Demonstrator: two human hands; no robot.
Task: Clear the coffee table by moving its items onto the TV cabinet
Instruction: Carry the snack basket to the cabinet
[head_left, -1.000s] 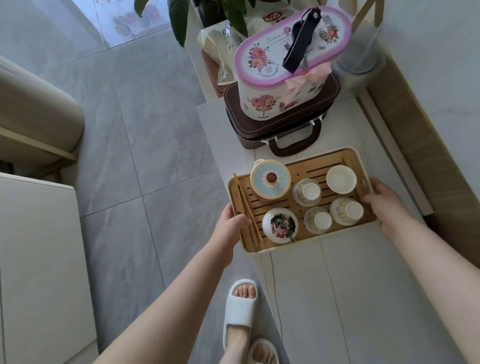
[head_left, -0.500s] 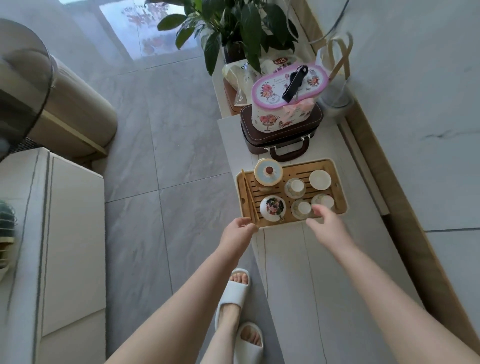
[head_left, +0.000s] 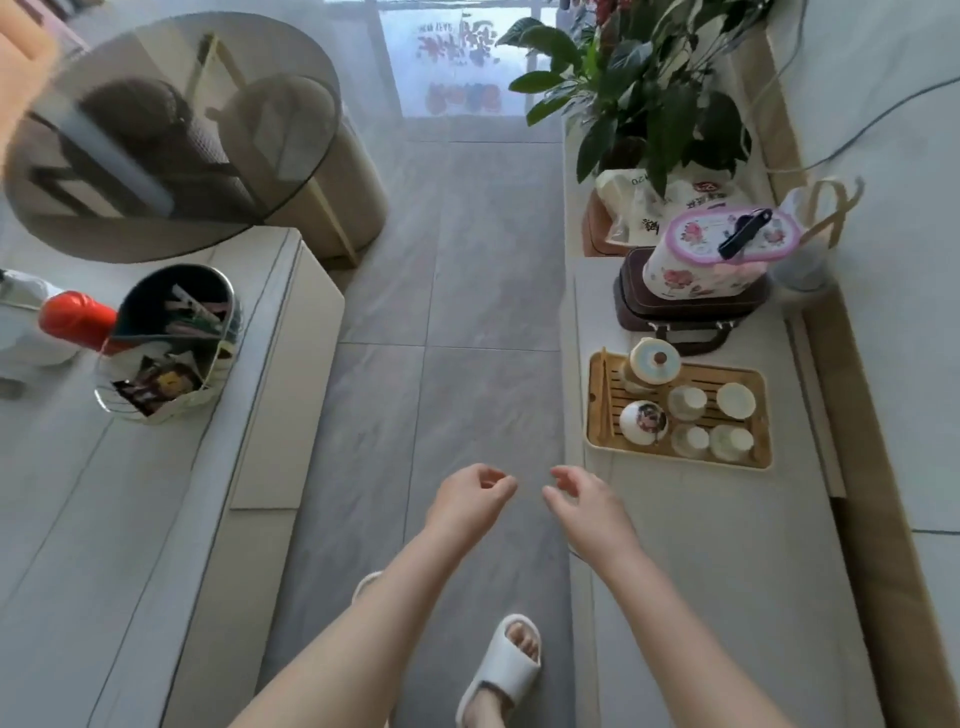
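Observation:
The wooden tea tray (head_left: 761, 415) with a teapot, lidded jar and several small cups lies on the TV cabinet (head_left: 701, 545) at the right. A floral tin (head_left: 717, 260) sits on a brown case (head_left: 691, 312) behind it. On the coffee table (head_left: 130, 519) at the left stand a wire basket (head_left: 171, 345) of snacks and clips and a red-capped bottle (head_left: 78, 319). My left hand (head_left: 470, 499) and my right hand (head_left: 584, 499) hang over the floor between the two, fingers loosely curled, holding nothing.
A round smoked-glass table (head_left: 171, 140) overhangs the coffee table's far end. A potted plant (head_left: 649, 93), bags and a glass vase (head_left: 805, 260) fill the cabinet's far end. Grey tiled floor (head_left: 457, 312) runs between the furniture. My slippered feet (head_left: 504, 670) are below.
Both hands let go of the tea tray and drew back off the cabinet to the aisle. The view swung left, bringing the coffee table and basket into sight.

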